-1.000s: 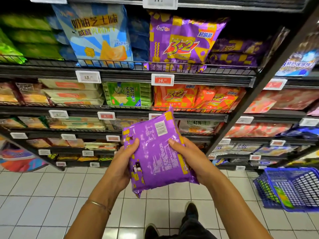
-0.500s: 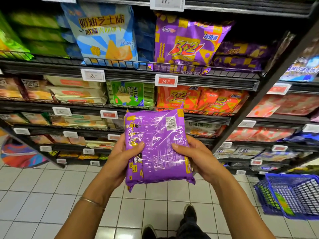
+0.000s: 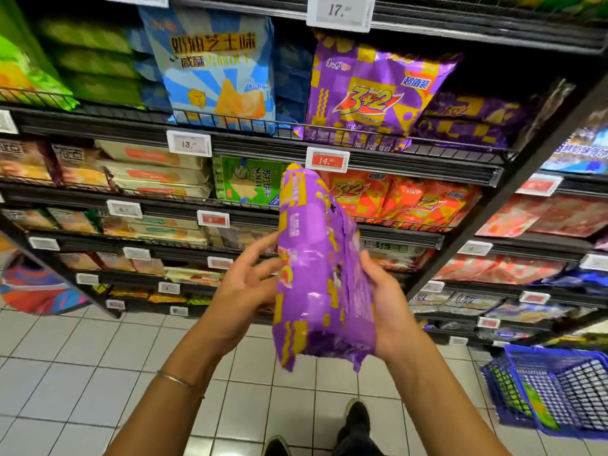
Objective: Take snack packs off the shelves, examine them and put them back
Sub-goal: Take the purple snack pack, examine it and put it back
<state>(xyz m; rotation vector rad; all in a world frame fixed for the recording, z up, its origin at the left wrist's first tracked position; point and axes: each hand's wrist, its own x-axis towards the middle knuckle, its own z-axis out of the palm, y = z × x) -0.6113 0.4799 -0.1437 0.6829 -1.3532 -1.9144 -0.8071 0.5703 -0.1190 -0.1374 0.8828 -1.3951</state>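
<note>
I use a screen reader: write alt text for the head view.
A person's right hand grips a purple snack pack edge-on before stocked supermarket shelves, the left hand, fingers straight, at its other side. A blue basket stands on the tiled floor.

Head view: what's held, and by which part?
Purple snack pack, gripped by the right hand along its lower right edge; the left hand lies open at its left side.

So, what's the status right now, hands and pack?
Right hand grips purple snack pack, upright, edge-on. Left hand open beside it, contact unclear. Nothing in the way.
</note>
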